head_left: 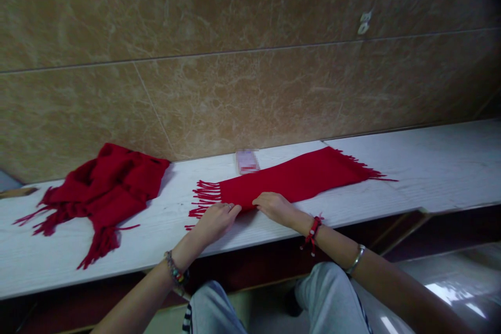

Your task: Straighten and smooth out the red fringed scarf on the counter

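A red scarf (289,177) with fringed ends lies spread in a long strip on the white bench top. My left hand (219,222) is closed on its near edge, close to the left fringe. A short way to the right, my right hand (277,207) pinches the same edge, its fingertips partly hidden by the hand itself. A second red fringed scarf (121,182) rests in a loose, crumpled heap further left, apart from both hands.
A small pinkish packet (247,161), partly blurred, stands behind the spread scarf by the marbled tile wall (250,88). At the far left lies a brown wooden object (18,193). The white bench top (438,167) has its front edge just before my knees.
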A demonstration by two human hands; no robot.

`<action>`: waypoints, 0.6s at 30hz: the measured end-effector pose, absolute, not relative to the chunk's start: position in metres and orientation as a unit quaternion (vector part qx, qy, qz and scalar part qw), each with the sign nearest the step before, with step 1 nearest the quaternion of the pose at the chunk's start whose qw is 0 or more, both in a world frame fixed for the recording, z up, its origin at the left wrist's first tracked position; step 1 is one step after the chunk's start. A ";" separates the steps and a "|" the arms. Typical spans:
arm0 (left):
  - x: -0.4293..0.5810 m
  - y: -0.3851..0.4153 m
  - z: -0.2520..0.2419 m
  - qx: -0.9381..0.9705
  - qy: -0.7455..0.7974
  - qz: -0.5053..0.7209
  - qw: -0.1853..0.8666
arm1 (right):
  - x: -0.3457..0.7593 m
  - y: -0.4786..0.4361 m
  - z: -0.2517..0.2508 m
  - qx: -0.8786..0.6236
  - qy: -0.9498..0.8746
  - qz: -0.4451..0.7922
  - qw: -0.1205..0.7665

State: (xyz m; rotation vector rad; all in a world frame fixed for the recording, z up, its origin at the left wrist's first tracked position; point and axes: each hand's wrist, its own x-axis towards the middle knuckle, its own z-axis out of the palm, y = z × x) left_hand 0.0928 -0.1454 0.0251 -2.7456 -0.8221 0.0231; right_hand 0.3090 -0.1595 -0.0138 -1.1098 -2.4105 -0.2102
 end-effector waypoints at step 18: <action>0.079 -0.144 0.011 -0.965 -0.171 -0.051 0.194 | 0.326 -0.181 -0.006 -0.340 -0.920 -0.150 0.123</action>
